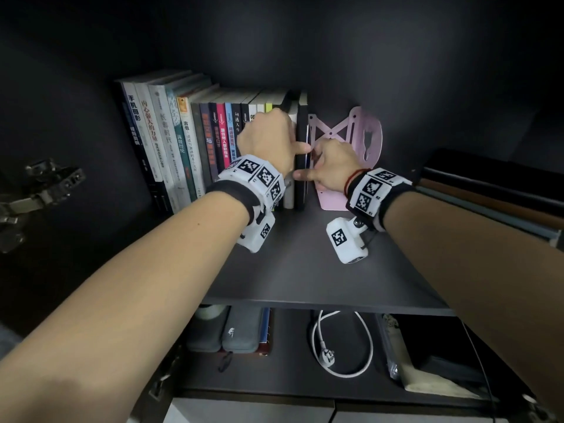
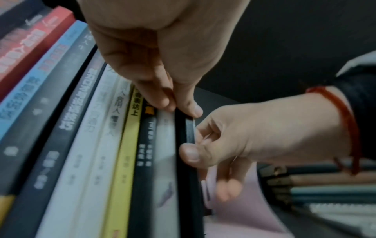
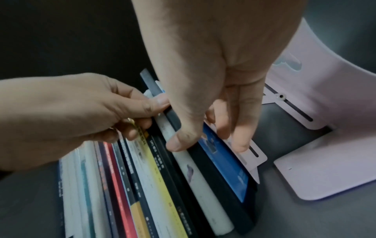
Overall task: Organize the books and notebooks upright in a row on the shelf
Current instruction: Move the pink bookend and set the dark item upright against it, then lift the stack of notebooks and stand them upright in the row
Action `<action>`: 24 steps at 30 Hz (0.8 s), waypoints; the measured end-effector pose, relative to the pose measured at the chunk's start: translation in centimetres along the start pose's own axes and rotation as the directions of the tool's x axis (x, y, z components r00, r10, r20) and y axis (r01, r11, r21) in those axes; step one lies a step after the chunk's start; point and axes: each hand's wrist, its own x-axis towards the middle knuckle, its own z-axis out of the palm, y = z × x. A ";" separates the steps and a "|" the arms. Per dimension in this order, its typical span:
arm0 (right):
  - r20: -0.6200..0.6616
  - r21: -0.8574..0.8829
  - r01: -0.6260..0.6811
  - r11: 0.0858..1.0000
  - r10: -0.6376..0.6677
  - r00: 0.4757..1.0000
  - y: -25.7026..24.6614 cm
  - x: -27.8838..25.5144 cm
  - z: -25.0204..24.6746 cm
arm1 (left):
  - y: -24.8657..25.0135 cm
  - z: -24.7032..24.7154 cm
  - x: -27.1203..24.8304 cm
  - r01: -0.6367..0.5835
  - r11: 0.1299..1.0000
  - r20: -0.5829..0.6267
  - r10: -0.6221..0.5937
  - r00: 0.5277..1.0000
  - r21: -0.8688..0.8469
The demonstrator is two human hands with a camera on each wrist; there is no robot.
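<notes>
A row of upright books (image 1: 183,141) (image 2: 81,145) (image 3: 122,177) fills the left of the dark shelf (image 1: 305,264). At its right end stands a black notebook (image 1: 302,190) (image 2: 190,193) (image 3: 225,193) with a blue cover. My right hand (image 1: 311,161) (image 2: 198,145) (image 3: 209,141) pinches it, thumb on the spine side, fingers on the cover side. My left hand (image 1: 268,138) (image 2: 179,106) (image 3: 142,112) curls over the last books of the row, its thumb against the black notebook's upper edge.
A pink metal bookend (image 1: 363,132) (image 2: 244,209) (image 3: 335,145) stands just right of the notebook, its sliding plate behind my right fingers. Flat notebooks (image 1: 494,196) (image 2: 325,185) are stacked at far right. Below lie a white cable (image 1: 341,346) and grey pouches (image 1: 241,331).
</notes>
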 end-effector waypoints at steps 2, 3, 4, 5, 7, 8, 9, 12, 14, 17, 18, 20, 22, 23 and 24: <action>-0.007 -0.015 0.013 1.000 -0.013 1.000 -0.1 0.0 -0.1 | 0.2 -0.2 0.2 0.007 0.998 -0.002 -0.007 1.000 0.069; -0.007 -0.019 0.023 1.000 -0.023 1.000 0.0 0.0 -0.1 | 0.3 -0.2 0.2 0.013 0.997 0.003 -0.013 1.000 0.080; -0.009 -0.023 0.032 0.999 -0.033 0.999 0.1 0.0 -0.1 | 0.3 -0.2 0.2 0.023 0.997 0.008 -0.024 1.000 0.078; -0.009 -0.022 0.041 0.999 -0.041 0.999 0.3 -0.1 -0.1 | 0.2 -0.1 0.2 0.030 0.997 0.010 -0.031 0.999 0.074; 0.006 0.014 0.055 0.998 -0.055 0.998 0.5 -0.3 0.0 | -0.1 0.1 0.1 0.034 0.997 0.019 -0.036 0.999 0.074; 0.024 0.045 0.060 0.997 -0.061 0.998 0.5 -0.3 0.0 | -0.2 0.3 0.0 0.034 0.997 0.025 -0.036 0.999 0.076; 0.043 0.071 0.062 0.996 -0.065 0.997 0.4 -0.3 -0.1 | -0.4 0.5 0.0 0.034 0.996 0.032 -0.036 0.999 0.077; 0.060 0.082 0.073 0.994 -0.078 0.995 0.0 -0.1 -0.2 | -0.5 0.7 0.0 0.038 0.996 0.040 -0.041 0.998 0.083; 0.042 0.076 0.061 0.995 -0.064 0.997 -0.4 -0.2 -0.1 | -0.4 0.6 0.0 0.029 0.995 0.032 -0.032 0.999 0.098; 0.016 0.082 0.040 0.996 -0.041 0.999 -0.7 -0.6 0.1 | -0.2 0.2 -0.4 0.004 0.992 0.045 -0.010 0.999 0.122; 0.011 0.082 0.032 0.996 -0.033 0.999 -0.7 -0.6 0.0 | 0.0 0.1 -0.5 -0.004 0.991 0.053 -0.003 0.999 0.134; 0.046 0.087 0.016 0.996 -0.020 0.999 -0.5 -0.9 -0.3 | -0.1 -0.2 -0.9 -0.022 0.987 0.088 0.008 0.996 0.162; 0.079 0.068 0.016 0.998 -0.021 0.997 -0.2 -1.3 -0.9 | -0.6 -0.1 -1.3 -0.056 0.980 0.115 0.034 0.993 0.191; 0.074 0.052 0.017 0.999 -0.021 0.997 0.0 -1.6 -1.4 | -0.5 -0.2 -1.5 -0.078 0.975 0.115 0.055 0.992 0.209; 0.062 0.038 0.015 0.999 -0.017 0.998 0.2 -1.9 -2.0 | -0.2 -0.2 -1.7 -0.089 0.970 0.110 0.066 0.992 0.225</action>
